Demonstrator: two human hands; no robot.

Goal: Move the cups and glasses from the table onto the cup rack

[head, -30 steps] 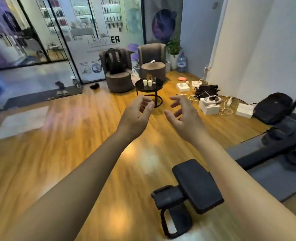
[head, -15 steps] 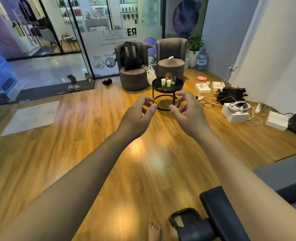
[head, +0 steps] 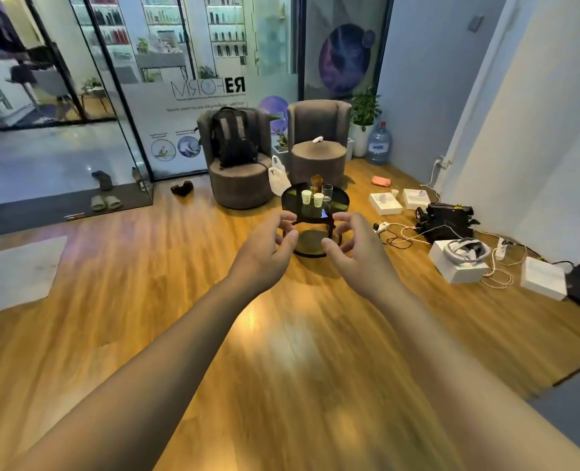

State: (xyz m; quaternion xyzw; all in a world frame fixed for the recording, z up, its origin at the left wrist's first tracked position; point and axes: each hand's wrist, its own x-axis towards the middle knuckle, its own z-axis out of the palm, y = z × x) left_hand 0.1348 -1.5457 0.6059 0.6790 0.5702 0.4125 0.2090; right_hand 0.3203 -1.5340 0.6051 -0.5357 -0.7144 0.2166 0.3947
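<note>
Wooden floor (head: 118, 321) w/ round black table (head: 339, 201) holding cups (head: 311, 198).

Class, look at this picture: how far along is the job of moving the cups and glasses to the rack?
Nothing looks done. Two paper cups, a clear glass and an amber glass all stand on the round table. The left hand and right hand are empty, held out toward it. No rack is in view.

Two bare forearms, sleeveless to the frame's lower edge, ending in the ringless left hand (head: 265, 254) and right hand (head: 361, 256), both nearer than the round black two-tier side table (head: 339, 202); no watch or bracelet.
</note>
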